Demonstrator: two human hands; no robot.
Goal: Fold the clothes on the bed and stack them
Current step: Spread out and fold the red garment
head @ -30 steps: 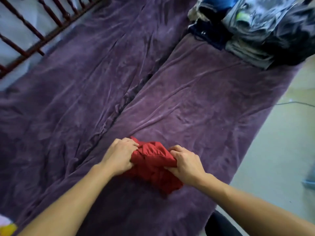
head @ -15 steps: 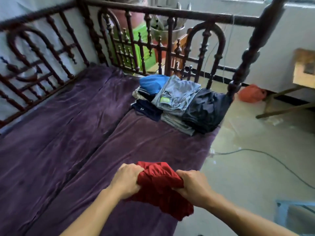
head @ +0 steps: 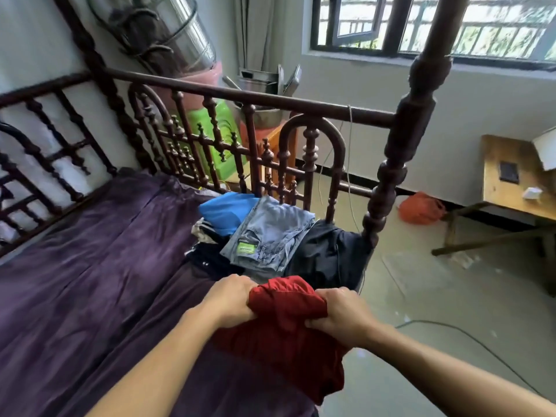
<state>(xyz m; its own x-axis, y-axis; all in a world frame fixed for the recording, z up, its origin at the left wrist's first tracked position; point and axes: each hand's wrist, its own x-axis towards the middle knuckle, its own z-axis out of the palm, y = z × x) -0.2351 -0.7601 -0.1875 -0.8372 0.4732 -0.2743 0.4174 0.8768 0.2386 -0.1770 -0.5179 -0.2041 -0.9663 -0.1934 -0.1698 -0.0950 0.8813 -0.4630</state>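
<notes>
Red garment [head: 285, 326]: bunched into a rough bundle, being held up between both hands over the near right edge of the bed, its lower part hanging loose.
Left hand [head: 231, 297]: curling its fingers tight round the left side of the red garment, knuckles facing up.
Right hand [head: 343, 316]: gripping the right side of the bundle, thumb and fingers closing on the cloth.
Bed [head: 90, 281]: lying under a wrinkled purple cover, with a seam running lengthways down the middle.
Clothes pile [head: 210, 254]: sitting at the far right corner of the bed, against the footboard, just beyond the hands.
Jeans [head: 270, 233]: lying folded on top of the pile, pale blue, showing a green label.
Blue garment [head: 224, 210]: resting left of the jeans, touching them.
Dark garment [head: 328, 254]: slumping right of the jeans, beside the corner post [head: 400, 152].
Footboard [head: 240, 97]: standing dark, its turned spindles and arches rising behind the pile.
Desk [head: 505, 188]: standing by the far right wall, well apart from the bed, carrying a dark flat object and a small white one.
Orange bag [head: 421, 207]: sitting on the floor [head: 451, 296] near the desk legs.
Cable [head: 469, 335]: trailing across the floor right of the bed.
</notes>
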